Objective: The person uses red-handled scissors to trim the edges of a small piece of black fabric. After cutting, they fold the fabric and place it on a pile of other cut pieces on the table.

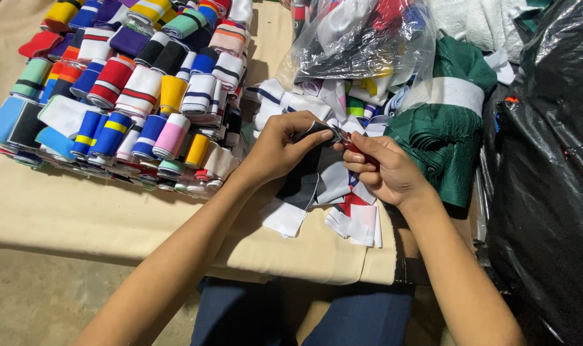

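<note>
My left hand (279, 146) pinches the top of a black and white knitted fabric strip (304, 176) that hangs down over the table. My right hand (384, 168) meets it from the right, fingers closed on a small red-handled tool (350, 145) at the strip's upper edge. Under both hands lies a loose pile of white, red and blue fabric strips (349, 214).
Several rolled, striped fabric cuffs (131, 90) in many colours are stacked on the cream-covered table (80, 211) at the left. A clear plastic bag of strips (362, 38) sits behind, green fabric bundles (442, 131) at the right, and black plastic bags (548, 173) beyond.
</note>
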